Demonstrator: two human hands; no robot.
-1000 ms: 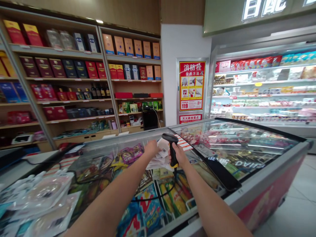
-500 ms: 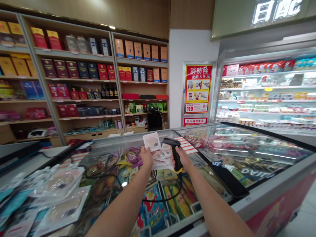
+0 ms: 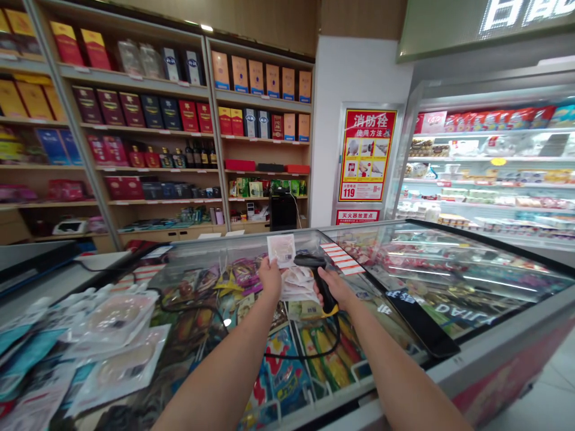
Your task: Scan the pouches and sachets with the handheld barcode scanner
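Left hand (image 3: 272, 280) pinches a white packet (image 3: 281, 250) upright; right hand (image 3: 336, 292) clamps a black corded barcode scanner (image 3: 320, 282). Hands just apart, more white packets (image 3: 299, 286) between them, over the glass lid of a chest freezer (image 3: 449, 263). Beyond: wooden shelves (image 3: 265, 100) of boxed goods.

The left fingers (image 3: 272, 267) cover the lower edge of a white packet (image 3: 281, 249), its print too small to read; the right fingers (image 3: 324, 288) hide most of the handle of a handheld barcode scanner (image 3: 309, 260).
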